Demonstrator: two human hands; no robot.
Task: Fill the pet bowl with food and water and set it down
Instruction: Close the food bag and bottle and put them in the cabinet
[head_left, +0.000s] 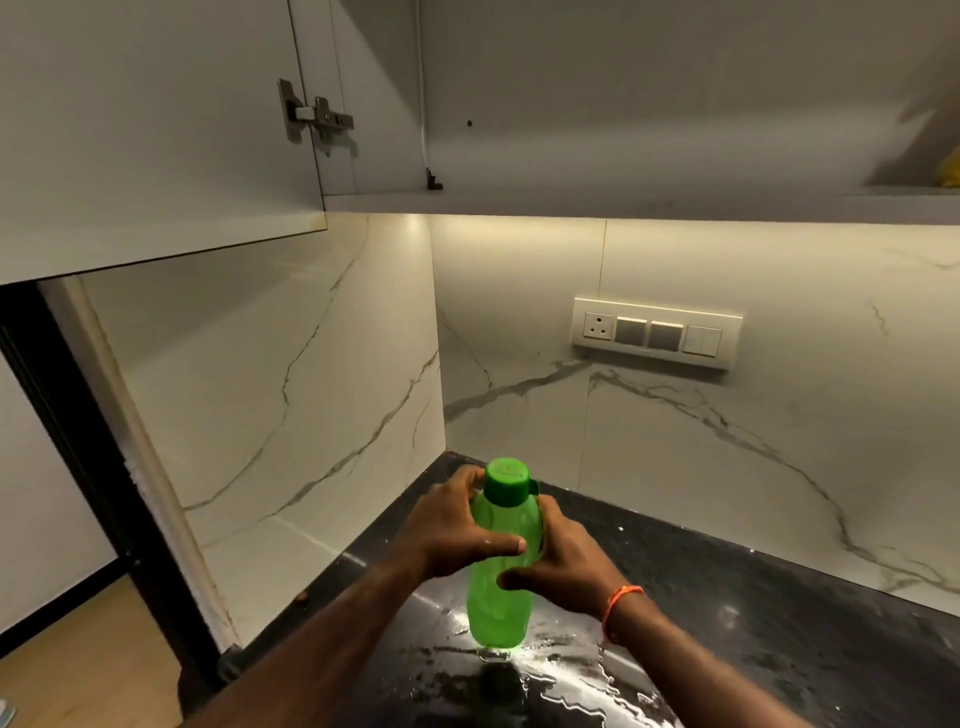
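Note:
A translucent green water bottle (500, 597) with a green cap (507, 482) stands upright on the black countertop (753, 623). My left hand (457, 525) grips the bottle's upper body from the left, thumb across its front. My right hand (561, 561) grips it from the right a little lower, thumb on the front; an orange thread is tied round that wrist. The cap is on. No pet bowl or food is in view.
The counter sits in a corner of white marble walls. Water is spilled on the counter (561, 670) around and in front of the bottle. A switch and socket panel (655, 331) is on the back wall. An open cabinet door (156, 130) hangs overhead at left.

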